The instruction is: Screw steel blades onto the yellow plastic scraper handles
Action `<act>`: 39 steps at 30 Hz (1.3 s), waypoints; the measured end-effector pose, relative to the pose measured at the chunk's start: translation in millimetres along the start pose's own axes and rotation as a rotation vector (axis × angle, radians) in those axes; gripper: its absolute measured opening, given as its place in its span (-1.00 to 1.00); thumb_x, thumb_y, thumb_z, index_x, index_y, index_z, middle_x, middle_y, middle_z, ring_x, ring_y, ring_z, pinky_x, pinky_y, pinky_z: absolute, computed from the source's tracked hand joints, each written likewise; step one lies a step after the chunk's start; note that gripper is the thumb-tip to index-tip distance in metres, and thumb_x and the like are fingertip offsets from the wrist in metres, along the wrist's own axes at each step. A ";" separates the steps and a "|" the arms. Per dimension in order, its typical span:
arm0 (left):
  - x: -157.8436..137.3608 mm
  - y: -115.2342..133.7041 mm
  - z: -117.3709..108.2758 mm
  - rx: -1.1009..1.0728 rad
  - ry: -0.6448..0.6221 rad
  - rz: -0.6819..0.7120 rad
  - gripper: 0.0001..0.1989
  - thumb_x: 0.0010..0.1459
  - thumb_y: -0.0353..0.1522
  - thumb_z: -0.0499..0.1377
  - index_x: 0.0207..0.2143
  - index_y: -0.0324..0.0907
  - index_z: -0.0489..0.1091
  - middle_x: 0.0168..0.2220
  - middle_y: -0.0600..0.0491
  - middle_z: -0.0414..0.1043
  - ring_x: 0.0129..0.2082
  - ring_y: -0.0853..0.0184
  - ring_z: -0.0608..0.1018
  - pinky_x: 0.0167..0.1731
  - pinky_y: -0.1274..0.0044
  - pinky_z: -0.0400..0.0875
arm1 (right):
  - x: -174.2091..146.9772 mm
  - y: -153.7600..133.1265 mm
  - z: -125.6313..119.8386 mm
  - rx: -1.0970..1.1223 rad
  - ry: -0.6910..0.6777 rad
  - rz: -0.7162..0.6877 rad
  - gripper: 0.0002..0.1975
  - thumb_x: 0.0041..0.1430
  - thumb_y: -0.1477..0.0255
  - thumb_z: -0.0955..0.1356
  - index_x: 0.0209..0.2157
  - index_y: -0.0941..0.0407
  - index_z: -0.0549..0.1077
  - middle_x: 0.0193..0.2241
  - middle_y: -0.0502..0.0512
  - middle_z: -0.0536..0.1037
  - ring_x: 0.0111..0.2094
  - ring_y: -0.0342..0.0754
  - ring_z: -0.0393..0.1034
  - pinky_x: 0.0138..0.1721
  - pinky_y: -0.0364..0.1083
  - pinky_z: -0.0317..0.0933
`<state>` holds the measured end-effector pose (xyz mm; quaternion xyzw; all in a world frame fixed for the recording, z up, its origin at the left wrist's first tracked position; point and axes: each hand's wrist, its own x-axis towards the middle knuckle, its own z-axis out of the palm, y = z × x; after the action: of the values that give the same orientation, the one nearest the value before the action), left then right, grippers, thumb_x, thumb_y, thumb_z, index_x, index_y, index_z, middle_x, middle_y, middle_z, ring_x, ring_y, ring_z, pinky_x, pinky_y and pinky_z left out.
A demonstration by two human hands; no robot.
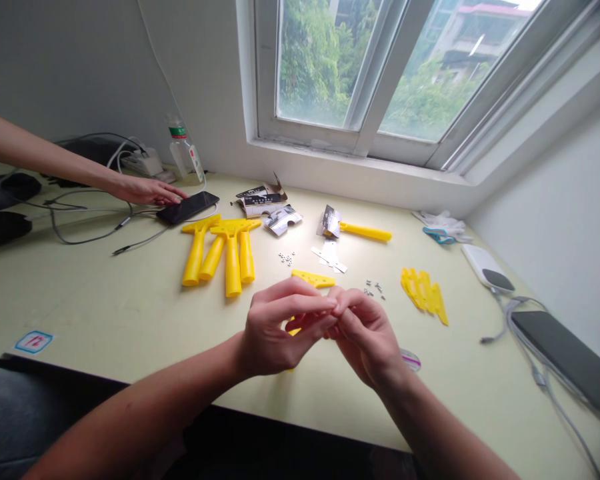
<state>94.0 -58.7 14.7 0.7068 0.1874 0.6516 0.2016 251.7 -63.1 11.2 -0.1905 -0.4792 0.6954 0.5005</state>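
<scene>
My left hand (275,333) and my right hand (365,337) meet fingertip to fingertip above the pale yellow table (105,313). The left hand's lower fingers grip a yellow plastic piece (294,328), mostly hidden. The pinched fingertips of both hands may hold something tiny, too small to make out. Just beyond them lies a yellow scraper head (314,278). Small metal screws (374,288) are scattered to the right and more screws (286,257) further back.
Several yellow scraper handles (223,250) lie at left, a stack of yellow plates (424,293) at right, another scraper (363,231) and opened packaging (265,198) at the back. Another person's hand (147,191) rests by a phone (187,207). Cables, chargers and a dark device (565,350) fill the edges.
</scene>
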 end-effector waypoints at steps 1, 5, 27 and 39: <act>0.0 0.0 0.0 0.002 0.001 0.002 -0.69 0.08 -0.61 0.28 -0.12 -0.22 0.51 -0.31 0.00 0.49 -0.42 0.44 0.53 -0.53 0.66 0.45 | 0.0 0.0 0.0 -0.001 0.001 0.000 -0.91 0.24 0.40 0.38 -0.32 -0.01 0.57 -0.47 -0.02 0.37 -0.42 -0.18 0.22 -0.37 -0.14 0.17; -0.6 -0.4 -0.2 -0.002 0.001 0.003 -0.69 0.05 -0.62 0.29 -0.13 -0.25 0.51 -0.32 0.00 0.49 -0.46 0.47 0.50 -0.57 0.67 0.41 | -0.5 0.1 -0.6 -0.010 -0.005 0.001 -0.91 0.26 0.40 0.37 -0.30 -0.01 0.56 -0.47 -0.02 0.37 -0.42 -0.19 0.22 -0.37 -0.15 0.16; 0.3 0.6 -0.7 -0.020 0.014 -0.032 -0.74 0.06 -0.63 0.25 -0.18 -0.31 0.55 -0.34 -0.08 0.52 -0.40 0.34 0.57 -0.44 0.54 0.52 | -1.9 5.6 -7.8 -0.019 -0.057 -0.027 -0.88 0.31 0.43 0.33 -0.25 0.02 0.54 -0.46 -0.03 0.36 -0.41 -0.20 0.22 -0.35 -0.15 0.12; 0.9 0.7 -0.2 -0.025 0.017 -0.060 -0.79 0.06 -0.62 0.26 -0.22 -0.30 0.55 -0.37 -0.06 0.52 -0.42 0.36 0.57 -0.46 0.56 0.51 | -2.4 5.5 -8.2 -0.030 -0.058 -0.019 -0.87 0.31 0.44 0.32 -0.25 0.02 0.53 -0.46 -0.03 0.38 -0.41 -0.21 0.24 -0.35 -0.16 0.13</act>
<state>93.9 -58.8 15.9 0.6927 0.2020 0.6537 0.2281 256.0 -61.5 2.1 -0.1729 -0.5057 0.6887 0.4900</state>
